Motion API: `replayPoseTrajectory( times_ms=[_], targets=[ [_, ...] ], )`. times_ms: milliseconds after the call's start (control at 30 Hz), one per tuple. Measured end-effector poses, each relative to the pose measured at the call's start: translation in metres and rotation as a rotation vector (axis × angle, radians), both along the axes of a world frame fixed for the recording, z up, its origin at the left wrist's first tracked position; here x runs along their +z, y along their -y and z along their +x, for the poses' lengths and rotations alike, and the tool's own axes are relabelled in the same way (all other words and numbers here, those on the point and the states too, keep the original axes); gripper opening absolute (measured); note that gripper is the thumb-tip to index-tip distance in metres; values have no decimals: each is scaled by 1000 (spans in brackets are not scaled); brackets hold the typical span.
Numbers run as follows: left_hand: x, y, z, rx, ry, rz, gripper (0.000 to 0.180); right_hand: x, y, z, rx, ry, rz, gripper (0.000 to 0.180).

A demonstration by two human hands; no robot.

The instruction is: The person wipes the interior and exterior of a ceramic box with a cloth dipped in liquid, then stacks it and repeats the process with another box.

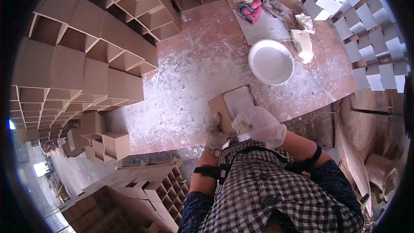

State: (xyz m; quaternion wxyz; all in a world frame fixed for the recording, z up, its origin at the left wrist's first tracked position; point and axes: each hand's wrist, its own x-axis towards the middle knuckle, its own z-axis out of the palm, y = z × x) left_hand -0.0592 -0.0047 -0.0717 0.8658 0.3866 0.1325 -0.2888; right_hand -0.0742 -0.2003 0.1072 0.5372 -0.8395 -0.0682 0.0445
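Note:
A small brown cardboard box [219, 103] with a whitened face lies near the front edge of the worktable, close to my body. My left hand [213, 129], in a knitted glove, closes on its near left corner. Over the near right part of the box is my right hand [261, 125], in a pale, whitened glove with its fingers curled. A small whitish piece shows below those fingers, but its kind is unclear. Beyond the hands stands a round white basin [250, 62] with white matter inside.
The reddish worktable [194, 56] is smeared white. Open brown boxes [82, 67] are stacked high at left, with more boxes [166, 192] below. Pale boxes [379, 39] rise at right. Pink cloth [255, 12] and yellowish foam chunks [302, 43] lie beyond the basin.

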Motion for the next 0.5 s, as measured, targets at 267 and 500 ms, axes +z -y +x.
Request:
replayPoseTrajectory(
  times_ms=[267, 500],
  targets=[
    [60, 12, 20, -38, -152, -95, 62, -13, 21, 29, 147, 288, -287, 17],
    [58, 14, 21, -34, -154, -276, 61, -35, -23, 46, -445, 150, 67, 14]
  ],
)
